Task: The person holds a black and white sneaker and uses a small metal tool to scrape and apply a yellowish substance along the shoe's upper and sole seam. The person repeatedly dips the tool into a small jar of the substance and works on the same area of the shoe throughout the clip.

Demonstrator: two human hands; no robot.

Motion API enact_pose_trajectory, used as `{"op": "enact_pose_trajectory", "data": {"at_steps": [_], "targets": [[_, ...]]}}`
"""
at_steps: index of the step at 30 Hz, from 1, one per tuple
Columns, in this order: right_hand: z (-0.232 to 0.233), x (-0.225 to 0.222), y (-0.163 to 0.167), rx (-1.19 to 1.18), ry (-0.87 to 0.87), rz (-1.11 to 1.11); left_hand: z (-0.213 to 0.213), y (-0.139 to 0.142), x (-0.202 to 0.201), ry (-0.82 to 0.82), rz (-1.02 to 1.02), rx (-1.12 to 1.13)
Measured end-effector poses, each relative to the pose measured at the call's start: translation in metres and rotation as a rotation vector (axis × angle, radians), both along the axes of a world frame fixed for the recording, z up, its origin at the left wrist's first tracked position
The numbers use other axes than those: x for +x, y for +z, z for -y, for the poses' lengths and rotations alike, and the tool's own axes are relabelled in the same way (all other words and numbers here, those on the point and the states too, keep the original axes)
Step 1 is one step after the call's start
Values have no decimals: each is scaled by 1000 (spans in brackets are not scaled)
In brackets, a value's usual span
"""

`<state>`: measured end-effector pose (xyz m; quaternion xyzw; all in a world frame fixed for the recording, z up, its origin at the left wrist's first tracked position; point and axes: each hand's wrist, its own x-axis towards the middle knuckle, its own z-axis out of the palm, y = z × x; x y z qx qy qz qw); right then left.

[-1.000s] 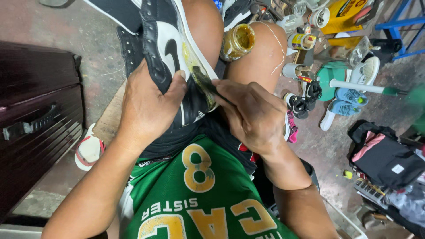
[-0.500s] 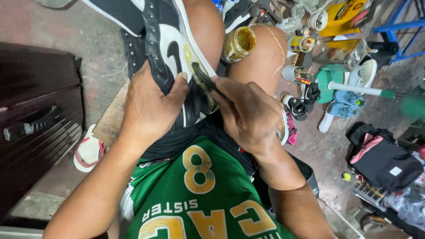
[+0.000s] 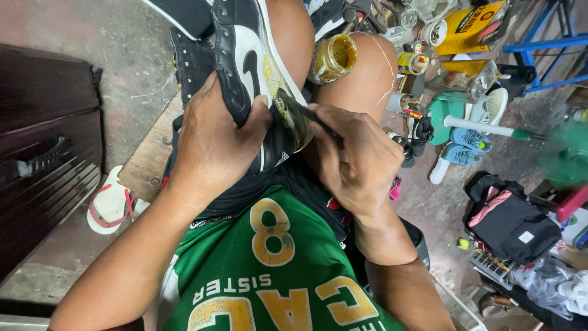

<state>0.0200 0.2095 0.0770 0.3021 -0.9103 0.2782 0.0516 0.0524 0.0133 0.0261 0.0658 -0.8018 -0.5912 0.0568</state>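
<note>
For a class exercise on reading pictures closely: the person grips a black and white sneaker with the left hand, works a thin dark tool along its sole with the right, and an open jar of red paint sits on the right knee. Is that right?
One detail is wrong. The head view shows the open jar holds a yellowish substance, not red paint. The rest stands: the left hand grips the black and white sneaker, and the right hand works the thin dark tool along its sole.

We are looking through a single head-worn camera, pointing steeply down over our own chest and lap. It is sitting close: our left hand (image 3: 211, 144) and right hand (image 3: 358, 162) are filling the middle of the frame, with the concrete floor (image 3: 122, 49) showing beyond. No second view is sharing this scene.
</note>
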Motion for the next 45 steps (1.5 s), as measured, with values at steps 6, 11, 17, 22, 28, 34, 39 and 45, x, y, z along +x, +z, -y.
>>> {"op": "enact_pose_trajectory", "data": {"at_steps": [6,11,17,22,28,34,39,45], "targets": [[-13,17,9,-383,-147,8,2,0,1,-10,-9,60],[-32,-8,25,-770,-134,-25,6,-5,2,-18,-61,57],[-126,-61,23,-1010,-189,-19,-5,2,-5,27,153,-34],[-259,-79,-63,-1263,-455,34,-31,6,4,110,408,47],[-351,-70,-248,-1526,-1141,612,-51,-31,23,319,538,33],[-336,3,-352,-1412,-1416,1019,-58,-55,25,332,495,-7],[-317,28,-376,-948,-1143,1024,-74,-54,12,315,515,-44],[-332,-1,-390,102,-1192,518,-84,-42,-3,312,547,-50]]}}
